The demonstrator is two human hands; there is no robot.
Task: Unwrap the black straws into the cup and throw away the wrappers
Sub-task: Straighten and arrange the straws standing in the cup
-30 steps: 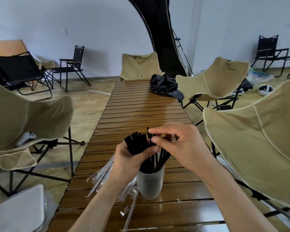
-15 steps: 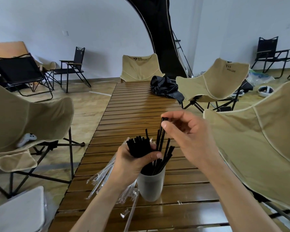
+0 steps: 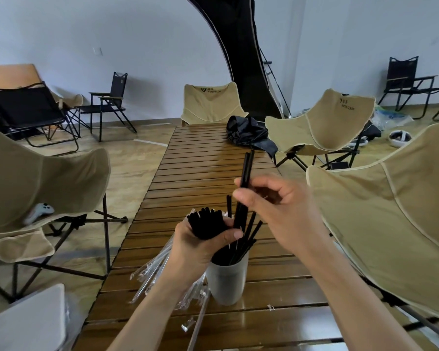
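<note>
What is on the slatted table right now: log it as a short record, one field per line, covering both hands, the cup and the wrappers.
left hand: left hand grips a bundle of black plastic straws with clear wrappers trailing below
right hand: right hand pinches two long black straws, pulled upward
cup: pale grey plastic cup upright, holding loose black straws
wrappers: clear plastic wrappers hang off the table's left edge
surface: brown slatted wooden table
far end: crumpled black bag
</note>
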